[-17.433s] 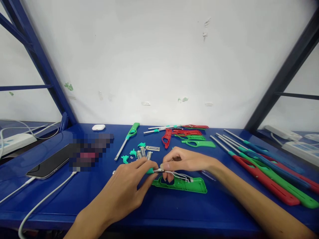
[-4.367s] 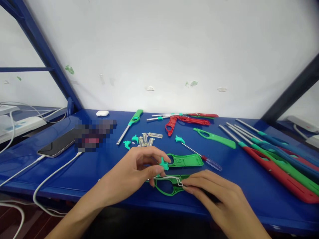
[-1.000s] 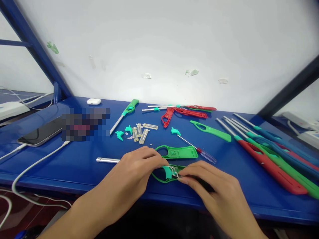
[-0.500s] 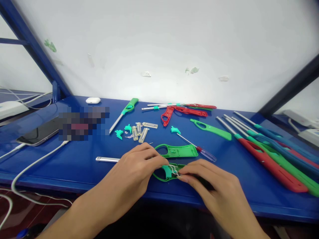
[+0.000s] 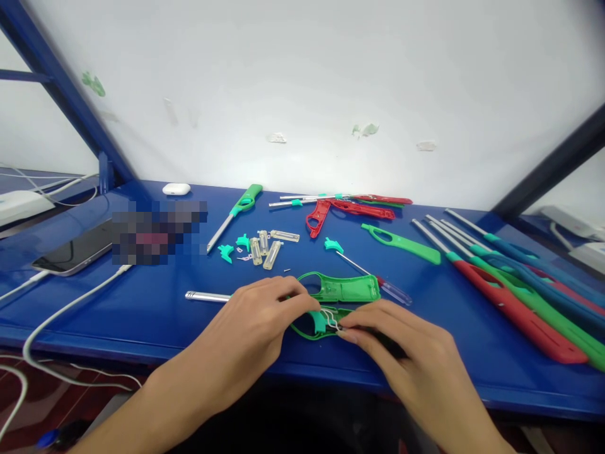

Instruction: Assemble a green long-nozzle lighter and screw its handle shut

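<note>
Green lighter half-shell, hollow moulded plastic with a looped trigger guard, lies at the lower centre of the frame. Over it, the left hand brings thumb and index finger nearly together at a curved teal trigger; whether they grip or merely press it, I cannot tell. The right hand pinches narrowly at thin, bent white wires. Just above lies a matching green shell, ribbed inside. A smooth, shiny metal tube extends left of centre.
</note>
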{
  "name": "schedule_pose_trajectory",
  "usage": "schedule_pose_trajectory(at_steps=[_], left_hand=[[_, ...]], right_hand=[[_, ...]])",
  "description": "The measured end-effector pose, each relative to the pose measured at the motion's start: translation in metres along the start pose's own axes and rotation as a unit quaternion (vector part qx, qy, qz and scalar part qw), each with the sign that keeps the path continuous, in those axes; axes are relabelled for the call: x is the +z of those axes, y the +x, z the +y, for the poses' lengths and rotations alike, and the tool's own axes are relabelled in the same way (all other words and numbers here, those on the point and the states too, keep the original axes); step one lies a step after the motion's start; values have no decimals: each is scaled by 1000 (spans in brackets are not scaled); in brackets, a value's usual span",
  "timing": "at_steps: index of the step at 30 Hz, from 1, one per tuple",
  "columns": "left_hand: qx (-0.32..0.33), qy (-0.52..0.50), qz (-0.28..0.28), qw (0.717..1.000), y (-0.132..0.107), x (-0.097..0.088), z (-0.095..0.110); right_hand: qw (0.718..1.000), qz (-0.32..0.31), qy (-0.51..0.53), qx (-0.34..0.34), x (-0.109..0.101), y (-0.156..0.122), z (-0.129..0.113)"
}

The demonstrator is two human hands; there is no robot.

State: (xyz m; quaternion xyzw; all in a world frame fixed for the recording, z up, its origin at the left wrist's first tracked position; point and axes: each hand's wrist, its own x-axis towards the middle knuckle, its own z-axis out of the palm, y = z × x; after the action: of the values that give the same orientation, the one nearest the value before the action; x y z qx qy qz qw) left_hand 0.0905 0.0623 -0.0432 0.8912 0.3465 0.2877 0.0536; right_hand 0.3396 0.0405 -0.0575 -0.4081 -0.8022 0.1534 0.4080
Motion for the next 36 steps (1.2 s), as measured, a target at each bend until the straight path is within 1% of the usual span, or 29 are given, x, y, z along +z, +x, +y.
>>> schedule_pose_trajectory(at_steps=[5,9,18,26,32,36], left_hand=[[-3,-7,5,1000,-1,3,-3],[7,8,-2,1000,-2,5,-4],[12,0,5,1000,-2,8,-7],[9,-9,10,1000,0,7,-6],[-4,-16,-1,1000,0,5,-4],[8,11,-20,1000,1,2,2]], right_hand=[[1000,-4,2,5,1,0,2],[1000,-8,3,5,1,0,2],[1000,-12,6,5,0,0,3],[1000,-14,11,13,0,-1,3],[1000,-15,9,13,0,-1,2],[1000,-14,11,21,-1,0,2]])
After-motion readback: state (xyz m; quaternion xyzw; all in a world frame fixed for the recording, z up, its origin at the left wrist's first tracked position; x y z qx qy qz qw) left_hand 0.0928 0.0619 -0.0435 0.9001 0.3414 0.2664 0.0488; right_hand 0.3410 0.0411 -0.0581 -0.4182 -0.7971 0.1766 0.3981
